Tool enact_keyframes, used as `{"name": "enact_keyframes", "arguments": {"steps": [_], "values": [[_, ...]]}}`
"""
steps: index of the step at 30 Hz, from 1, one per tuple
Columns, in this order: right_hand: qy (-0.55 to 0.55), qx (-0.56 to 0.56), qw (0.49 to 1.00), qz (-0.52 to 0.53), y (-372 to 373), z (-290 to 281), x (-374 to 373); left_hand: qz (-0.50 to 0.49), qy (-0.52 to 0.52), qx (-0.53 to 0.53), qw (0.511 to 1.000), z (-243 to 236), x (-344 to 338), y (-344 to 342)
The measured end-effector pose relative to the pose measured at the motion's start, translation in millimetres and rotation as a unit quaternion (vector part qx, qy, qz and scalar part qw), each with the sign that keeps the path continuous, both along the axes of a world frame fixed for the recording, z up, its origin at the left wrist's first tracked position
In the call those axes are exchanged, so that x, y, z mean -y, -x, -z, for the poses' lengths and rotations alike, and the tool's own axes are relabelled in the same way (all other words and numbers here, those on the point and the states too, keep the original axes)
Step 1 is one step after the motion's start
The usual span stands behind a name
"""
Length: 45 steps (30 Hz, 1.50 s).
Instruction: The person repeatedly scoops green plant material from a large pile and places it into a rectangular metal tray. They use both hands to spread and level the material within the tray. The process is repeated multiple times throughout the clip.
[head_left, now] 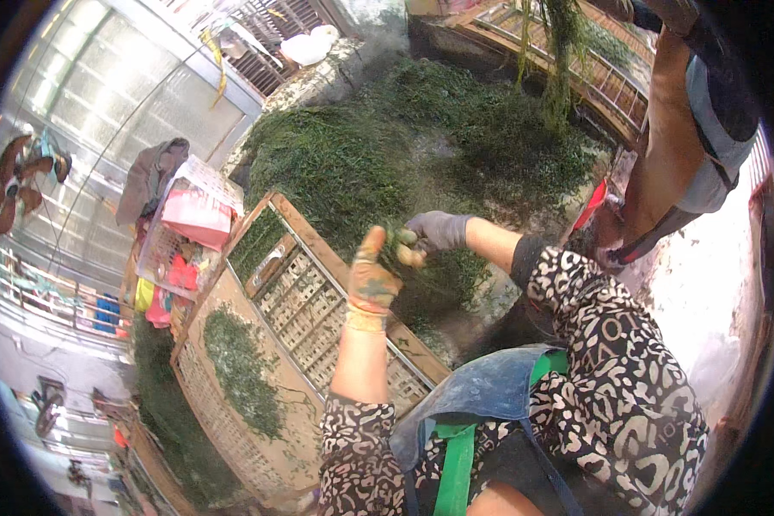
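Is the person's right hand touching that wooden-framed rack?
Apart: in the head view, the right hand is clear of the wooden-framed rack, with leafy greens visible between them.

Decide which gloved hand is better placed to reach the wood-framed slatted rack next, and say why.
Probably the left hand: it appears nearer the slatted rack, its forearm overlapping the frame in view. The right hand is farther over, against the green plant heap.

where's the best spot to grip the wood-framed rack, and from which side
Likely the right-hand wooden rail, from the side where the greens lie. It is long, straight and narrow, so fingers could probably wrap it; the rack's middle is thin lattice. The left forearm overlaps the rail in view, so its upper stretch looks clearer.
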State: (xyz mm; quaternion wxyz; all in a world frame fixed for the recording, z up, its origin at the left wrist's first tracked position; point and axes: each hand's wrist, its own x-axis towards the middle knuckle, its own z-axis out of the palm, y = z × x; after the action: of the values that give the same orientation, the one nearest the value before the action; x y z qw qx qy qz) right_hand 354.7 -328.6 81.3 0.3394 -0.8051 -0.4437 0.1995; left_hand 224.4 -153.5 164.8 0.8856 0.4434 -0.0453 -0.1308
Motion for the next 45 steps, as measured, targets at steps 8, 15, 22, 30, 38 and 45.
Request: {"name": "enact_keyframes", "arguments": {"steps": [8,15,22,30,38,45], "values": [[-0.204,-0.069,0.955,0.204,-3.1,-2.5,14.6,0.034,0.067,0.167,0.983,-166.6,-7.2,-27.0],[-0.256,0.080,0.914,0.303,-19.3,0.1,26.4,-0.057,-0.081,0.320,0.942,-300.5,-21.3,-57.1],[-0.032,0.006,0.919,0.393,-17.3,56.1,79.1,-0.270,-0.629,0.592,0.426,-457.5,-84.2,-67.6],[0.212,0.006,0.945,0.250,-16.9,7.7,98.0,-0.166,-0.444,0.503,0.723,-411.1,-72.6,-30.9],[-0.370,0.155,0.915,0.051,8.3,-199.5,-22.9,-0.047,-0.176,0.074,0.980,-230.4,37.0,-15.2],[-0.092,-0.156,0.983,-0.038,-2.3,-45.9,21.1,-0.225,-0.157,0.032,0.961,-178.7,-31.7,13.9]]}}
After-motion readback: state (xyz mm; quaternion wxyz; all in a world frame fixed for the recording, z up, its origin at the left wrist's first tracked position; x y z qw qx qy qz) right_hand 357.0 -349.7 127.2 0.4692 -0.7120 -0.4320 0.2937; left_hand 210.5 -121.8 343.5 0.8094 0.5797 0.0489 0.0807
